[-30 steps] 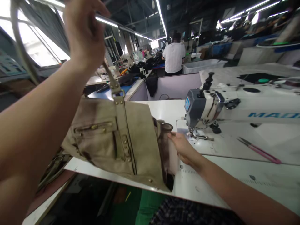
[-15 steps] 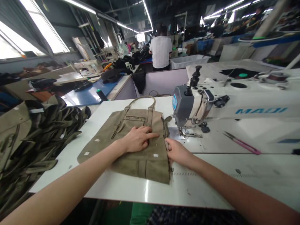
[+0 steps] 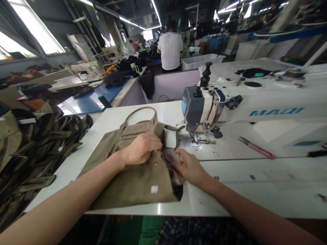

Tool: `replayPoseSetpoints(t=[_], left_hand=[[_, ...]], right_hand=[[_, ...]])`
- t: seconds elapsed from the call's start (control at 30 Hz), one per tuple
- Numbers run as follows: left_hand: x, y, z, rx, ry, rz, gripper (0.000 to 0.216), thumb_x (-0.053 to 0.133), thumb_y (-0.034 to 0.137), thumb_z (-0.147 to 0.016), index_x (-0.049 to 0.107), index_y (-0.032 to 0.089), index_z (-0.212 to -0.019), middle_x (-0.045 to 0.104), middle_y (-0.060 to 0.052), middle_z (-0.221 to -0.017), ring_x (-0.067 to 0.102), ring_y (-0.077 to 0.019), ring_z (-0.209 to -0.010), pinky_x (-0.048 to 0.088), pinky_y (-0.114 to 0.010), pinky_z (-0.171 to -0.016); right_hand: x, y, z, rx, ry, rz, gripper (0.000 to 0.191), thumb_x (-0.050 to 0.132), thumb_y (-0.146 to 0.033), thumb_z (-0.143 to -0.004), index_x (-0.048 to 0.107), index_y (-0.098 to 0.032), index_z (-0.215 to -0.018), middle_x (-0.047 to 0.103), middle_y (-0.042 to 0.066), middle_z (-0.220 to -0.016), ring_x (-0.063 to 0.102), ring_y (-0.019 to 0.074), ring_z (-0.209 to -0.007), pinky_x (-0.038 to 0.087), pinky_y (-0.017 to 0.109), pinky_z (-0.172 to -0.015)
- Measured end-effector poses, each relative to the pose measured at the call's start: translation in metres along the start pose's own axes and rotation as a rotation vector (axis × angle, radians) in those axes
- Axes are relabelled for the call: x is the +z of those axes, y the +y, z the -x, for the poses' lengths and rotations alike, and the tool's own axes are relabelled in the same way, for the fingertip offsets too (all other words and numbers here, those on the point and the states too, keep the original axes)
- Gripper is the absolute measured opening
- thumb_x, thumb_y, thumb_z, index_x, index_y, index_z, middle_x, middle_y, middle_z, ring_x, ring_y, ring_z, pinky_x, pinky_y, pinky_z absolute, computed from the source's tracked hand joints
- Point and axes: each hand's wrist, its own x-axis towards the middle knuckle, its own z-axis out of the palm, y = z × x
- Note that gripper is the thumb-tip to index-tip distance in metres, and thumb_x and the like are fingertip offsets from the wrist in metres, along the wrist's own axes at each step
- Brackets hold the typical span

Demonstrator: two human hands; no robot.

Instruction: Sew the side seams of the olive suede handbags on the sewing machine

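Observation:
An olive fabric bag [image 3: 127, 187] with a zip pocket and a looped handle lies on the white sewing table [image 3: 201, 200]. My left hand [image 3: 141, 148] is closed on the bag's upper layer near its right edge and lifts it. On the other side of the opening, my right hand [image 3: 190, 166] pinches the bag's edge, near a narrow olive strap [image 3: 177, 137]. Between the hands the bag gapes and its brownish lining [image 3: 171, 156] shows. The fingertips of my left hand are partly hidden by the fabric. Just beyond my right hand stands the sewing machine's presser foot [image 3: 196, 139].
The white sewing machine [image 3: 268, 105] occupies the right side. Pink-handled thread snips [image 3: 258, 148] lie below its arm. A heap of olive bag pieces [image 3: 33, 153] is at the left. Past a low partition [image 3: 176, 85], a person in a white top [image 3: 170, 51] stands facing away.
My left hand has gone from lying flat on the bag to gripping and raising its upper layer. The bag's right edge has opened, showing the lining, and the bag has shifted slightly left.

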Motion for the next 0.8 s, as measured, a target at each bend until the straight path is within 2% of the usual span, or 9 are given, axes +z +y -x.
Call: replayPoseSetpoints(t=[0.1,0.17,0.2,0.33,0.43,0.5,0.6,0.7,0.8], left_hand=[[-0.007,0.038,0.004,0.017,-0.240,-0.039,0.019,0.038,0.012,-0.080,0.048,0.021,-0.067,0.061,-0.004,-0.064,0.056,-0.0201,-0.060,0.044,-0.035,-0.062],[0.016,0.055,0.009,-0.141,-0.378,-0.069,0.014,0.044,0.011,-0.077,0.054,0.021,-0.078,0.060,-0.002,-0.058,0.055,-0.0194,-0.052,0.038,-0.031,-0.051],[0.032,0.059,0.013,-0.245,-0.381,-0.084,0.017,0.046,0.011,-0.075,0.056,0.019,-0.085,0.059,-0.001,-0.057,0.055,-0.0196,-0.051,0.037,-0.030,-0.049],[0.082,0.058,0.032,-0.472,-0.141,-0.128,0.031,0.042,0.017,-0.082,0.054,0.015,-0.110,0.065,-0.007,-0.080,0.060,-0.0217,-0.071,0.044,-0.032,-0.062],[0.084,0.050,0.035,-0.456,0.013,-0.113,0.042,0.042,0.018,-0.084,0.048,0.017,-0.126,0.059,-0.013,-0.118,0.056,-0.0259,-0.102,0.043,-0.041,-0.088],[0.076,0.043,0.031,-0.443,0.014,-0.032,0.048,0.046,0.014,-0.078,0.050,0.019,-0.125,0.051,-0.011,-0.133,0.047,-0.0279,-0.116,0.037,-0.045,-0.097],[0.066,0.028,0.022,-0.447,-0.053,0.092,0.051,0.048,0.011,-0.072,0.051,0.020,-0.122,0.053,-0.008,-0.129,0.045,-0.0276,-0.115,0.038,-0.044,-0.094],[0.065,0.015,0.013,-0.457,-0.075,0.159,0.031,0.047,0.018,-0.084,0.054,0.019,-0.114,0.057,-0.008,-0.117,0.048,-0.0252,-0.106,0.039,-0.041,-0.091],[0.071,0.011,0.006,-0.492,-0.043,0.156,0.018,0.047,0.033,-0.094,0.055,0.020,-0.103,0.060,-0.006,-0.106,0.052,-0.0230,-0.098,0.041,-0.038,-0.085]], right_hand=[[0.001,-0.002,0.001,-0.001,0.019,0.041,0.032,0.065,-0.015,-0.075,0.058,-0.011,-0.106,0.036,-0.011,-0.049,0.040,0.0125,-0.047,0.026,0.023,-0.048],[0.002,-0.001,0.001,-0.005,0.033,0.059,0.035,0.064,-0.015,-0.076,0.057,-0.009,-0.110,0.036,-0.010,-0.050,0.040,0.0126,-0.047,0.027,0.024,-0.049],[0.003,0.000,0.000,-0.007,0.039,0.064,0.036,0.064,-0.016,-0.076,0.057,-0.009,-0.111,0.037,-0.010,-0.051,0.040,0.0127,-0.047,0.027,0.024,-0.049],[0.003,0.004,-0.002,-0.044,0.050,0.071,0.038,0.063,-0.017,-0.078,0.056,-0.011,-0.115,0.045,-0.008,-0.054,0.045,0.0134,-0.049,0.032,0.024,-0.050],[-0.003,0.005,0.008,-0.099,0.056,0.077,0.040,0.056,-0.016,-0.082,0.051,-0.013,-0.122,0.055,-0.003,-0.063,0.052,0.0156,-0.057,0.040,0.027,-0.058],[-0.009,0.004,0.022,-0.159,0.070,0.100,0.038,0.050,-0.013,-0.083,0.052,-0.014,-0.120,0.060,0.002,-0.078,0.057,0.0183,-0.071,0.045,0.031,-0.069],[-0.020,0.000,0.051,-0.319,-0.001,0.138,0.029,0.052,-0.010,-0.077,0.062,-0.017,-0.103,0.059,0.008,-0.097,0.056,0.0228,-0.092,0.046,0.037,-0.083],[-0.025,-0.001,0.073,-0.416,-0.156,0.164,0.027,0.056,-0.007,-0.075,0.065,-0.018,-0.098,0.058,0.009,-0.104,0.052,0.0251,-0.102,0.046,0.041,-0.090],[-0.026,0.002,0.083,-0.457,-0.214,0.216,0.026,0.054,-0.006,-0.082,0.065,-0.019,-0.102,0.058,0.009,-0.107,0.050,0.0256,-0.106,0.045,0.043,-0.094]])
